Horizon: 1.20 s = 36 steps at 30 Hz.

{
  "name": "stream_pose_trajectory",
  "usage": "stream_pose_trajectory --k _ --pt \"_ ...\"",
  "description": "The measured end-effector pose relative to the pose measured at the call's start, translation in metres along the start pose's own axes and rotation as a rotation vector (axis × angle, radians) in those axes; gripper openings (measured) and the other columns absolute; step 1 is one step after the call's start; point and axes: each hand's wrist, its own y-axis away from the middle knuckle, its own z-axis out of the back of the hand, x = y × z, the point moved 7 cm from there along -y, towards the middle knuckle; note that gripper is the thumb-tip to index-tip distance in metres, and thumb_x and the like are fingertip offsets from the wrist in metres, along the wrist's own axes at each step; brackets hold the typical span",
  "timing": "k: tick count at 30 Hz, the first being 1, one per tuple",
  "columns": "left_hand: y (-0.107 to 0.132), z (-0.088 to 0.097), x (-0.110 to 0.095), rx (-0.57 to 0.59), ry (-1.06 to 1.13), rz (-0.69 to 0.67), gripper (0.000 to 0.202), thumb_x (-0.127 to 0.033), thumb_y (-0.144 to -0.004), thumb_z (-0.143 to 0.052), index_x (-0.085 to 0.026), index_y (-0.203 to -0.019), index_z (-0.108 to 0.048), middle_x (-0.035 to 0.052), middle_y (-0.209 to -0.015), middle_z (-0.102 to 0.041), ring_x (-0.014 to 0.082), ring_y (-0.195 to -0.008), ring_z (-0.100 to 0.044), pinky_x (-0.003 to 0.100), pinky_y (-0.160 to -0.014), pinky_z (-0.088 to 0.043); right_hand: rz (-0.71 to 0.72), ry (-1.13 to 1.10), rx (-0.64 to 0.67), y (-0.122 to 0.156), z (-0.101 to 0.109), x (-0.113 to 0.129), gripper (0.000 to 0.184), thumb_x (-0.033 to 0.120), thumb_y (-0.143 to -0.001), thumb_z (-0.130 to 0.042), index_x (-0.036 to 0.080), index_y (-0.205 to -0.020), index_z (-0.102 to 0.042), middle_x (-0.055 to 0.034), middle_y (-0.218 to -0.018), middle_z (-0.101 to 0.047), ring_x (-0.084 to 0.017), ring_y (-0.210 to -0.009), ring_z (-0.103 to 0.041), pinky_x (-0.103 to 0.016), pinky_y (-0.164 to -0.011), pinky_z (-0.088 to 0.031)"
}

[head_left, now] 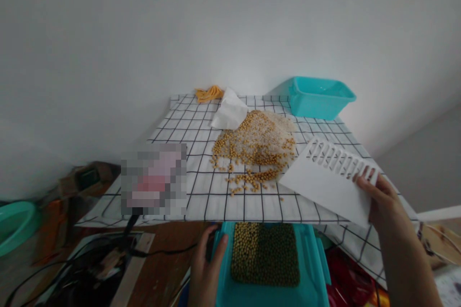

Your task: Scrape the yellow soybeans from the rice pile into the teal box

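Note:
My left hand grips the left rim of a teal plastic bin below the table's front edge. Yellow soybeans lie on the left in this bin, beside small dark green beans on the right. My right hand is closed on the right end of a white plastic board with a row of slots along its far edge. The board slants over the right of the table, its left corner near a heap of soybeans mixed with pale grains.
A black-and-white checked cloth covers the table. Behind the heap are a crumpled white sheet and an orange cloth. Another teal bin stands back right. Dark cables hang at left, near a green basin.

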Motion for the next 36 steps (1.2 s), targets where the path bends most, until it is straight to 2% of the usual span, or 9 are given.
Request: stream_pose_trajectory --k 5,12,15,18,23,26,29,32,36 --pt "0.0 0.001 -0.001 -0.014 0.011 0.011 0.057 -0.06 -0.067 -0.062 -0.02 -0.107 -0.057 0.0119 -0.119 -0.065 0.033 -0.121 -0.053 0.044 -0.106 -0.036 -0.067 0.051 0.028 -0.002 -0.006 -0.003 0.026 0.037 -0.065 -0.079 0.025 -0.084 -0.065 0.0001 -0.073 -0.069 -0.018 -0.059 -0.064 -0.026 -0.051 -0.05" --pt "-0.001 0.002 0.001 -0.039 0.029 0.002 0.057 -0.059 -0.066 -0.064 -0.019 -0.106 -0.059 0.0134 -0.12 -0.065 0.0349 -0.122 -0.052 0.047 -0.107 -0.035 -0.078 0.152 0.123 0.0 -0.01 -0.004 0.031 0.042 -0.068 -0.076 0.025 -0.09 -0.063 -0.0013 -0.07 -0.068 -0.019 -0.054 -0.062 -0.029 -0.049 -0.05" --pt "-0.001 0.001 -0.001 -0.019 0.015 -0.016 0.051 -0.057 -0.07 -0.063 -0.021 -0.106 -0.059 0.0108 -0.119 -0.066 0.0326 -0.121 -0.054 0.044 -0.106 -0.037 -0.14 0.175 0.14 0.002 -0.007 -0.009 0.032 0.044 -0.064 -0.079 0.024 -0.084 -0.063 0.0005 -0.061 -0.064 -0.014 -0.041 -0.052 -0.025 -0.038 -0.04" --pt "-0.001 0.0 0.0 -0.004 0.009 -0.018 0.052 -0.055 -0.071 -0.062 -0.02 -0.108 -0.058 0.0112 -0.12 -0.066 0.031 -0.121 -0.054 0.041 -0.105 -0.038 -0.132 0.215 0.17 0.005 -0.005 -0.01 0.032 0.044 -0.064 -0.079 0.022 -0.082 -0.065 -0.0002 -0.062 -0.064 -0.013 -0.042 -0.051 -0.023 -0.036 -0.035" --pt "-0.003 0.0 0.003 0.005 -0.004 -0.028 0.056 -0.057 -0.071 -0.061 -0.017 -0.11 -0.056 0.014 -0.12 -0.065 0.0313 -0.12 -0.054 0.041 -0.105 -0.038 -0.1 0.21 0.207 0.009 -0.005 -0.008 0.027 0.041 -0.067 -0.077 0.023 -0.083 -0.066 -0.0005 -0.066 -0.067 -0.016 -0.048 -0.055 -0.025 -0.041 -0.038" --pt "-0.002 0.0 0.002 0.003 0.001 -0.018 0.056 -0.058 -0.07 -0.062 -0.018 -0.109 -0.057 0.0128 -0.121 -0.064 0.0318 -0.121 -0.053 0.042 -0.106 -0.037 -0.094 0.17 0.151 0.004 -0.003 -0.008 0.025 0.042 -0.07 -0.074 0.025 -0.085 -0.065 -0.001 -0.069 -0.07 -0.019 -0.049 -0.058 -0.028 -0.044 -0.042" --pt "-0.002 0.001 0.001 -0.011 0.007 -0.003 0.055 -0.058 -0.069 -0.062 -0.019 -0.108 -0.058 0.0115 -0.119 -0.065 0.0322 -0.121 -0.053 0.041 -0.105 -0.037 -0.1 0.131 0.103 -0.001 -0.003 -0.008 0.03 0.042 -0.066 -0.077 0.025 -0.086 -0.064 -0.002 -0.071 -0.071 -0.022 -0.052 -0.062 -0.03 -0.045 -0.046" --pt "-0.001 0.002 0.003 -0.016 0.016 0.002 0.054 -0.058 -0.068 -0.064 -0.02 -0.107 -0.059 0.0114 -0.12 -0.065 0.0327 -0.122 -0.053 0.042 -0.106 -0.037 -0.106 0.158 0.121 0.0 -0.01 -0.005 0.031 0.042 -0.066 -0.076 0.024 -0.087 -0.063 -0.0034 -0.075 -0.072 -0.022 -0.054 -0.064 -0.03 -0.045 -0.047" --pt "-0.001 0.002 0.004 -0.018 0.009 -0.018 0.052 -0.058 -0.071 -0.062 -0.021 -0.108 -0.058 0.011 -0.122 -0.064 0.0328 -0.124 -0.051 0.044 -0.107 -0.035 -0.074 0.184 0.169 0.005 -0.019 0.001 0.027 0.043 -0.072 -0.073 0.024 -0.09 -0.064 -0.0037 -0.083 -0.073 -0.023 -0.064 -0.068 -0.03 -0.053 -0.051"
